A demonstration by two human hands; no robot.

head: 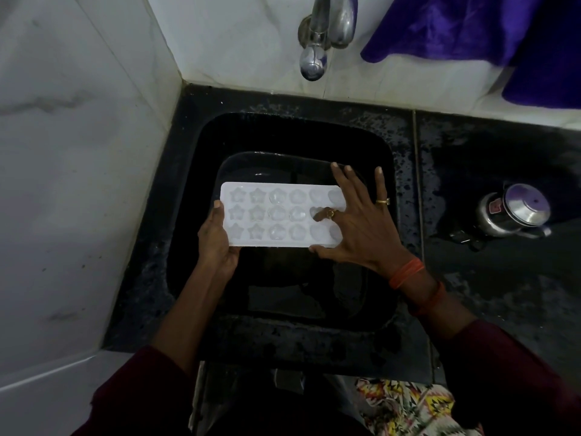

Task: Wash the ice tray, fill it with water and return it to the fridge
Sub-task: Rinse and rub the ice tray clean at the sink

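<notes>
While it hangs over the black sink (201,146), the ice tray (276,215) is supported at its 2 short ends only, cavities up and roughly level.

- Item 1, left hand (217,243): its fingers are wrapped under the tray's left end, with the thumb clamped on top.
- Item 2, right hand (361,221): fingers (341,177) spread loose over the right end. 1 finger is bent into a cavity and the thumb touches the near edge. This is a resting touch, not a firm grip.
- Item 3, tap (317,42): directly above and behind the tray, no stream visible.
- Item 4, steel lidded pot (512,212): on the wet desk (471,171), well apart.

Risks, as judged:
- Downward rubbing at the right end may lever the slick plastic out of the left hand, dropping the tray into the sink.
- Flexing could crack the tray.
- The 3 rows of shaped cavities may keep residue in their corners.
- A sudden tap stream may splash.
</notes>
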